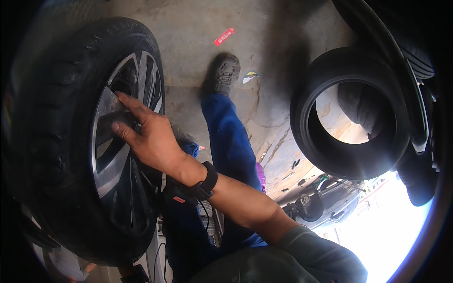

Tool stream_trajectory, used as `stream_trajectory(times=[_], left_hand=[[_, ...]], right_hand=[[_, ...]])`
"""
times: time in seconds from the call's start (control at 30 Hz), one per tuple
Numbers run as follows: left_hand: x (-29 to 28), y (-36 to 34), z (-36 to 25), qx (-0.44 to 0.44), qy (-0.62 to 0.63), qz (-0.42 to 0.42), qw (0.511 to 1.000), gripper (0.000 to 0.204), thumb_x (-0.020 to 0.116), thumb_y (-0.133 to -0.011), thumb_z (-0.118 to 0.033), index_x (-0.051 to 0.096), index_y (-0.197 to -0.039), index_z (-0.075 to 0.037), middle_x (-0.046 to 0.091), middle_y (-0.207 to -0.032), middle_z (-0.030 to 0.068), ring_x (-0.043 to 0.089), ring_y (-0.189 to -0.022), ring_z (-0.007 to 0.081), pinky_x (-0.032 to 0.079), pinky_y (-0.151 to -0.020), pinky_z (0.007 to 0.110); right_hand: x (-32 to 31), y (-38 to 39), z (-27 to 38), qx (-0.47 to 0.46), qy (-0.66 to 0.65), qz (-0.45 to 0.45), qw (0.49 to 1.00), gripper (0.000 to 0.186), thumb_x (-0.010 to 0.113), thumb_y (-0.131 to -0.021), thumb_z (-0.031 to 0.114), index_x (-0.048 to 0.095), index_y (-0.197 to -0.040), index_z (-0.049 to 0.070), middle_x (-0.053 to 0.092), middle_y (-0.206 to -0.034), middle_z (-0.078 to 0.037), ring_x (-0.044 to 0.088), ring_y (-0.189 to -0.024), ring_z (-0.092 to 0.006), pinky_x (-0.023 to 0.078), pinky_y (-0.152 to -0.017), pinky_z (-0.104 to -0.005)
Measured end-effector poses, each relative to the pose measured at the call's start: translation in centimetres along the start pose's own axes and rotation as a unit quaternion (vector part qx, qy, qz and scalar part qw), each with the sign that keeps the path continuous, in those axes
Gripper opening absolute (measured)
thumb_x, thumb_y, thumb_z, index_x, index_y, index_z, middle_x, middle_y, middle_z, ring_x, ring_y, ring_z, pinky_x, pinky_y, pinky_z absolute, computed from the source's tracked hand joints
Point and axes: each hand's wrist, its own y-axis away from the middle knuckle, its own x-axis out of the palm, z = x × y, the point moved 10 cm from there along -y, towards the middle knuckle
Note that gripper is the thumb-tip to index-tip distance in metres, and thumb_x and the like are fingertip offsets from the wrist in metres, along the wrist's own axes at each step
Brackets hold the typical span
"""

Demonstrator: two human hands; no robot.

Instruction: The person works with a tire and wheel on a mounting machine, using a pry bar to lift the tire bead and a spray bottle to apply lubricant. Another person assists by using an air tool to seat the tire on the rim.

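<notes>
Right hand (158, 139): on wheel (87, 141), thumb and forefinger spread over a rim (106, 184) spoke; other fingers hidden, can't tell if gripping
Left hand: out of sight, finger state can't tell
Wheel: left side of view, rim face turned right
Wrist: black strap (207, 181)
Loose tyre (304, 113): right side, well apart from wheel
Floor (184, 42): red tag (223, 37), near shoe (227, 73)

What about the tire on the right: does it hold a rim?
No: that tire is open in the middle, with floor showing through, unlike the spoked wheel the right hand touches.
</notes>
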Motion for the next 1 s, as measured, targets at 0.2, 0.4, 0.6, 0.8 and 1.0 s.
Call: stream_trajectory(times=[0.2, 0.4, 0.6, 0.8, 1.0], left_hand=[[1.0, 1.0, 1.4, -0.034, 0.009, 0.006, 0.999, 0.062, 0.035, -0.105, -0.043, 0.040, -0.148, 0.000, 0.041, -0.149, 0.0221, 0.038, -0.138, 0.0384, 0.030, -0.114, 0.054], [1.6, 1.7, 2.3, -0.057, 0.018, 0.007, 0.998, 0.061, 0.036, -0.105, -0.043, 0.041, -0.148, 0.000, 0.043, -0.147, 0.0217, 0.040, -0.137, 0.0376, 0.031, -0.112, 0.053], [1.5, 2.7, 2.8, -0.077, 0.021, 0.013, 0.997, 0.061, 0.037, -0.105, -0.043, 0.041, -0.147, 0.001, 0.044, -0.146, 0.0214, 0.041, -0.135, 0.0369, 0.033, -0.111, 0.051], [1.4, 3.6, 3.2, -0.100, 0.022, 0.019, 0.995, 0.060, 0.038, -0.105, -0.042, 0.042, -0.147, 0.001, 0.046, -0.144, 0.0211, 0.043, -0.134, 0.0361, 0.034, -0.110, 0.050], [1.9, 4.0, 3.3, -0.113, 0.024, 0.020, 0.993, 0.060, 0.038, -0.105, -0.042, 0.043, -0.146, 0.001, 0.047, -0.143, 0.0207, 0.045, -0.132, 0.0354, 0.035, -0.109, 0.049]], right_hand=[[-0.1, -0.3, -1.1, 0.003, 0.001, -0.031, 1.000, 0.055, 0.073, -0.091, 0.011, 0.055, -0.141, -0.002, 0.064, -0.133, -0.026, 0.062, -0.123, -0.0430, 0.049, -0.106, -0.0422], [0.3, 0.0, -1.8, -0.021, 0.018, -0.058, 0.998, 0.055, 0.075, -0.089, 0.012, 0.057, -0.140, -0.001, 0.065, -0.133, -0.026, 0.062, -0.124, -0.0422, 0.049, -0.106, -0.0423], [0.6, 0.1, -1.9, 0.013, -0.001, -0.052, 0.999, 0.056, 0.076, -0.089, 0.012, 0.057, -0.140, 0.000, 0.064, -0.135, -0.025, 0.061, -0.125, -0.0420, 0.049, -0.107, -0.0426], [0.8, 0.0, -1.3, 0.016, 0.009, -0.050, 0.999, 0.055, 0.077, -0.088, 0.012, 0.058, -0.139, 0.001, 0.064, -0.135, -0.023, 0.061, -0.126, -0.0407, 0.049, -0.107, -0.0426], [0.6, 0.1, -2.1, 0.009, 0.000, -0.046, 0.999, 0.054, 0.077, -0.087, 0.009, 0.059, -0.137, 0.000, 0.064, -0.135, -0.021, 0.063, -0.124, -0.0394, 0.050, -0.105, -0.0421]])
